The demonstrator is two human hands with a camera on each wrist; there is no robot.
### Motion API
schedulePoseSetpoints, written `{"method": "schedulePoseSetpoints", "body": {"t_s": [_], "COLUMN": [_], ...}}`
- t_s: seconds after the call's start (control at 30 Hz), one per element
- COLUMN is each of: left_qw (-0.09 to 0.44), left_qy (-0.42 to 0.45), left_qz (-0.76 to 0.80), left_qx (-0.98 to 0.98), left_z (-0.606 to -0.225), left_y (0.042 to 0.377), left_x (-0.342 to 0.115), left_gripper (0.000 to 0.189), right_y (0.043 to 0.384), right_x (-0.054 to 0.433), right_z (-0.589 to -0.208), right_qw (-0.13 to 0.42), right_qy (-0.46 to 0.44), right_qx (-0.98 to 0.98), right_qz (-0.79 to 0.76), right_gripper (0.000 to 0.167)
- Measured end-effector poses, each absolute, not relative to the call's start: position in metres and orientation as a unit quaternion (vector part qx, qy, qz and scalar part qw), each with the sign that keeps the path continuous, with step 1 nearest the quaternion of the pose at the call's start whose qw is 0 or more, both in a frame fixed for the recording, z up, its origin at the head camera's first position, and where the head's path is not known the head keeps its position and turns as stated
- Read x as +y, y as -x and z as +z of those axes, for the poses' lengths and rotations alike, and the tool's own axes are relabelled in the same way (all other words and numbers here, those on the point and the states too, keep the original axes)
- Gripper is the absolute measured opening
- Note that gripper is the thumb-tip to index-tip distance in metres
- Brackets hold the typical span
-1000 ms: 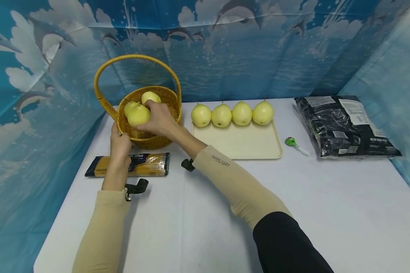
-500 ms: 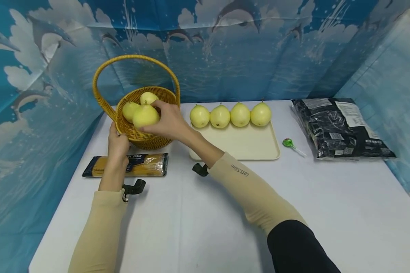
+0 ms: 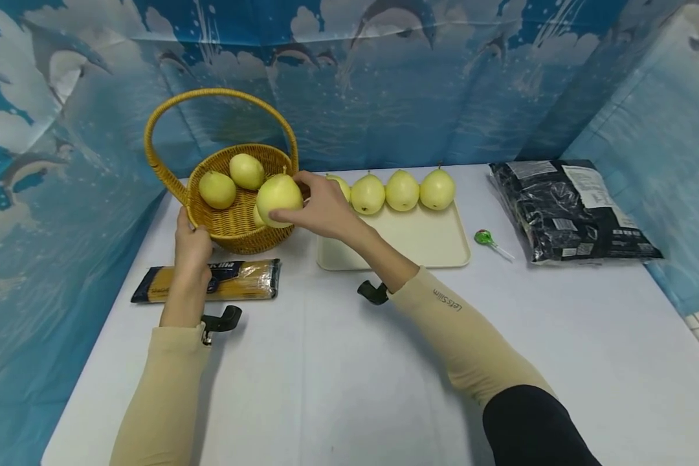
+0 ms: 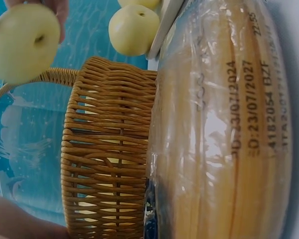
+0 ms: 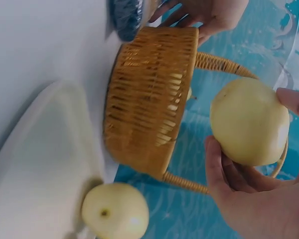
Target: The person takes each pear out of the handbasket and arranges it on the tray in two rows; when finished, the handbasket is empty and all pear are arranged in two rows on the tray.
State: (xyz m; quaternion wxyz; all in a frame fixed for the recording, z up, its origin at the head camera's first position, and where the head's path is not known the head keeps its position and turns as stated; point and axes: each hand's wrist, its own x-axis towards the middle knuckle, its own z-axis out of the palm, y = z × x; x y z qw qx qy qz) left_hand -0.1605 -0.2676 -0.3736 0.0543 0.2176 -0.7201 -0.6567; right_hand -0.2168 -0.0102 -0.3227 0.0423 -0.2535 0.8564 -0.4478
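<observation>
My right hand (image 3: 329,207) holds a yellow-green pear (image 3: 279,199) between thumb and fingers, over the right rim of a wicker basket (image 3: 233,241). In the right wrist view, that pear (image 5: 249,122) is raised beyond the basket's rim. Two pears, one at the left (image 3: 217,189) and one at the back (image 3: 247,171), lie inside the basket; part of another shows behind the held one. My left hand (image 3: 192,249) grips the basket's left rim; in the right wrist view its fingers (image 5: 182,17) lie along the basket's outer side.
A cream tray (image 3: 408,243) right of the basket bears a row of several pears (image 3: 402,191), the leftmost partly hidden by my right hand. A spaghetti pack (image 3: 244,281) lies before the basket. Farther right are a green lollipop (image 3: 483,237) and a black plastic package (image 3: 571,213).
My right hand has moved the pear rightward, from above the basket's left part to its right rim, uncovering the pears inside. My left hand stays at the rim.
</observation>
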Motion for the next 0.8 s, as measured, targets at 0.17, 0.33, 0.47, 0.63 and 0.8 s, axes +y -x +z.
{"method": "schedulePoseSetpoints", "body": {"t_s": [0.17,0.33,0.47,0.63,0.8], "left_qw": [0.05,0.047,0.046,0.049,0.049], "left_qy": [-0.218,-0.212,-0.206,-0.21,-0.217], "left_qz": [-0.655,-0.657,-0.657,-0.65,-0.654], "left_qx": [-0.721,-0.722,-0.724,-0.728,-0.723], "left_z": [-0.374,-0.372,-0.371,-0.371,-0.372], "left_y": [0.16,0.16,0.161,0.162,0.161], "left_x": [-0.267,-0.267,-0.265,-0.265,-0.267], "left_gripper": [0.069,0.069,0.07,0.069,0.069], "right_y": [0.215,0.214,0.213,0.214,0.216], "right_x": [0.009,0.022,0.031,0.041,0.047], "right_z": [-0.328,-0.337,-0.343,-0.351,-0.362], "right_qw": [0.054,0.077,0.095,0.12,0.134], "right_qy": [0.248,0.234,0.213,0.186,0.158], "right_qx": [0.864,0.881,0.895,0.905,0.907], "right_qz": [-0.435,-0.403,-0.38,-0.364,-0.368], "right_gripper": [0.067,0.064,0.06,0.063,0.065]}}
